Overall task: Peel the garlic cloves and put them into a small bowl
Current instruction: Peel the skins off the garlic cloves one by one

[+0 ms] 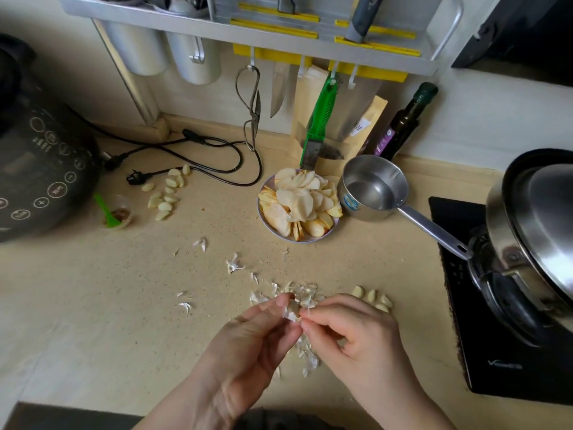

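both hands low and centre over the beige counter (93, 305). left hand (248, 346) palm-up, fingers curled, thumb and fingertips pinching a garlic clove (293, 311) with papery skin partly lifted. right hand (356, 333) curled too, thumb and forefinger pinching the same clove's skin from the other side; fingertips of both hands nearly touching.

loose skins (297, 293) scattered just beyond and under the hands, more flakes (234, 265) farther out on the counter. peeled cloves (373, 297), a few, lying just right of the hands near the black cooktop (496, 352). larger cluster of peeled cloves (166, 193) at far left, beside a black power cord (217, 150) and a dark cooker (40, 169). small clear cup with green spoon (116, 212) next to the cooker.

plate of pale slices (299, 203) mid-counter; steel saucepan (372, 187) touching or just beside its right edge, handle reaching toward the cooktop. lidded steel pot (527, 231) on the cooktop. dark bottle (406, 119) and paper bags against the wall. rack above with scissors (251, 107), knife blade, green-handled tool (319, 125) hanging.
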The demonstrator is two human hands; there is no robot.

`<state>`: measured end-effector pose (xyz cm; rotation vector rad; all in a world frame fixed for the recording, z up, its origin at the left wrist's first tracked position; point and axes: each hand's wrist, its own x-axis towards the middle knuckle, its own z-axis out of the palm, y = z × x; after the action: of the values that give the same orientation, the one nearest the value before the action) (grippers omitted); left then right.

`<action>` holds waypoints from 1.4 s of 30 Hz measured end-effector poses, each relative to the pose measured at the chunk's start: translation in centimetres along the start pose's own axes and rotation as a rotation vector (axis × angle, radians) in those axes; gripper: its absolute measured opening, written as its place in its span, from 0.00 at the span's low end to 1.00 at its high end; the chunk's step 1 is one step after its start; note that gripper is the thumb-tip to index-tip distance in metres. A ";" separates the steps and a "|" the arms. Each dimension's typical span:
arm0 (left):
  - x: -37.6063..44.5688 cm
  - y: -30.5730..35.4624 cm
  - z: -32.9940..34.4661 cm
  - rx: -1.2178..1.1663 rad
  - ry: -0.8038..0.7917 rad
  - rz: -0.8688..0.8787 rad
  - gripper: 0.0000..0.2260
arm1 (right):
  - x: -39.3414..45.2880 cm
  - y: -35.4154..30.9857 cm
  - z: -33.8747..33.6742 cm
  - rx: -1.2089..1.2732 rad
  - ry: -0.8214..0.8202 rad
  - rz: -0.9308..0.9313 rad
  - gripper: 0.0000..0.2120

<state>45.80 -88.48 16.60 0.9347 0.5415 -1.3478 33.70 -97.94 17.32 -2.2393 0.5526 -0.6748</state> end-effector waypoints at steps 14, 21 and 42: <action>0.0 -1.2 0.1 0.294 -0.119 0.451 0.12 | 0.0 0.4 1.1 -0.120 -0.053 0.126 0.13; 0.1 -0.1 -0.6 1.305 0.028 0.784 0.25 | 0.3 -0.5 0.9 -0.468 -0.122 -0.004 0.14; -0.5 1.2 -0.4 0.339 -0.279 0.020 0.12 | 1.6 2.6 0.7 -0.263 -0.247 0.287 0.08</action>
<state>46.99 -87.92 17.05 0.9977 0.0896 -1.5494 34.92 -100.17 15.46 -2.3730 0.8547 -0.1843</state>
